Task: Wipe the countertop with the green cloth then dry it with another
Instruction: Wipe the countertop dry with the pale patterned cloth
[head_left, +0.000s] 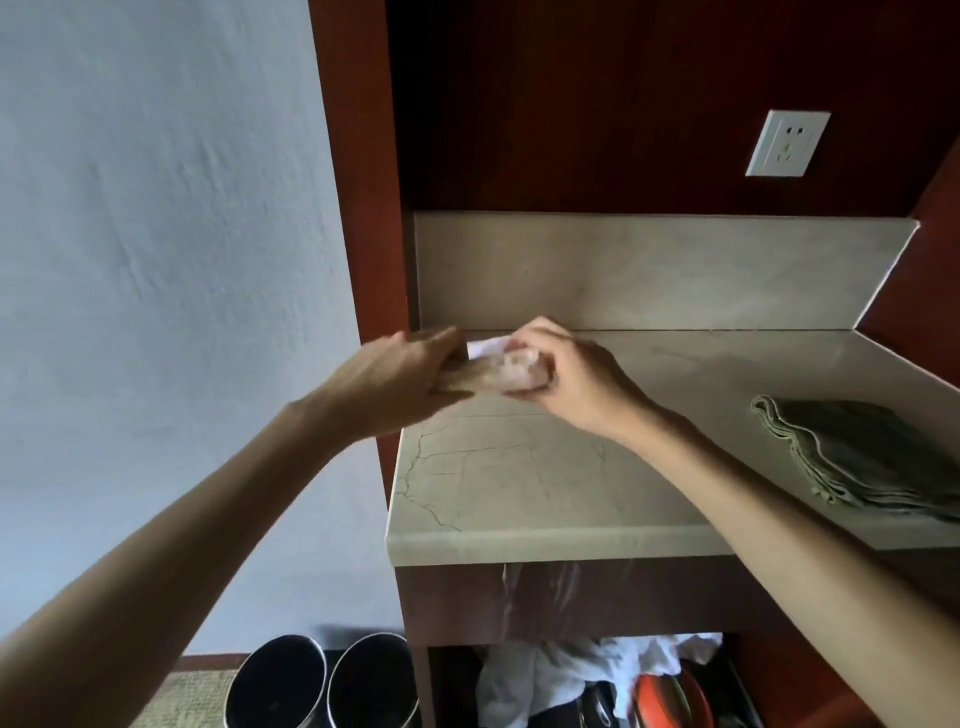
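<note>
A folded green cloth (862, 457) lies on the pale stone countertop (519, 483) at the right, with neither hand on it. My left hand (395, 384) grips a tan, box-like object (465, 375) at the counter's rear left corner; motion blur hides what it is. Just right of it, my right hand (582, 384) is closed around a crumpled white piece of tissue or cloth (511, 370), which touches the tan object. Both hands hover just above the counter surface.
Dark red wood panels enclose the counter at the left, back and right. A white wall socket (787, 143) sits above the stone backsplash (649, 270). Below the counter, a shelf holds white bags and an orange item (670, 696). Two dark cylindrical bins (322, 680) stand on the floor.
</note>
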